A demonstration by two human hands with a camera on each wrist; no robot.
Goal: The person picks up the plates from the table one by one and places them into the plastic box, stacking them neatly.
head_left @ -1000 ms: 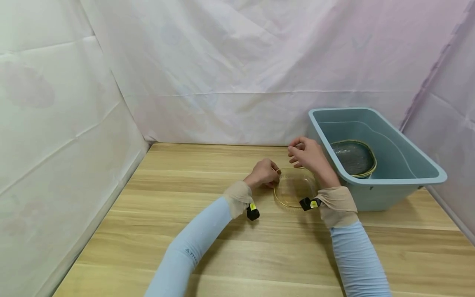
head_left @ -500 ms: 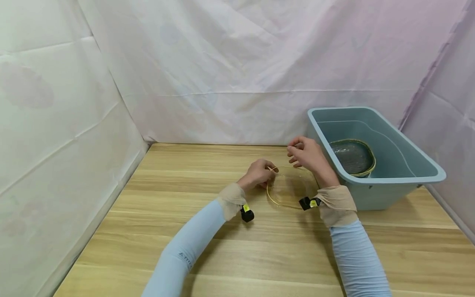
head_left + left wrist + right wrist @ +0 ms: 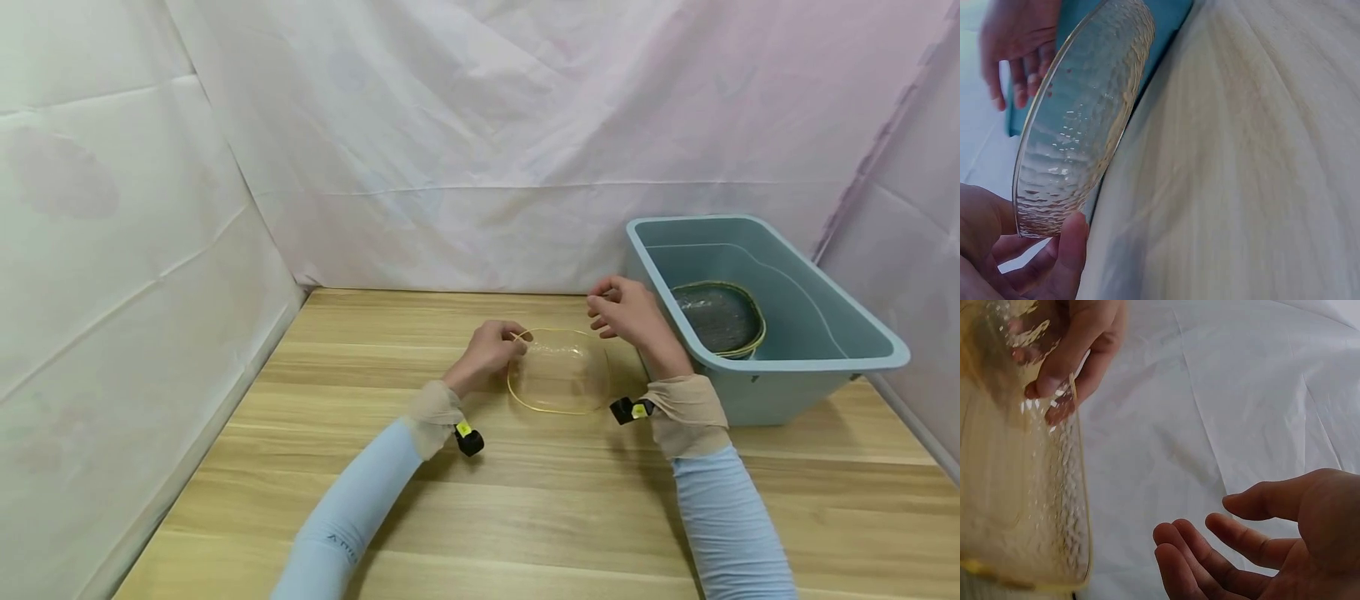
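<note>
Shifted left since earlier frame: glass dish point(image 3: 558, 370), now farther from blue tub point(image 3: 817, 367). Left hand point(image 3: 487, 348) pinches dish's left rim; dish on or just above wooden table point(image 3: 480, 500), hard to tell. Right hand point(image 3: 628, 312) released, fingers relaxed, near dish's far-right rim. Dish likely stiff, slick, breakable; grip by rim. Plates point(image 3: 716, 317) inside tub.

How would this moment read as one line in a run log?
left hand: pinches rim of clear gold-rimmed glass plate | right hand: free, holds nothing | blue plastic tub: holds more plates
</note>
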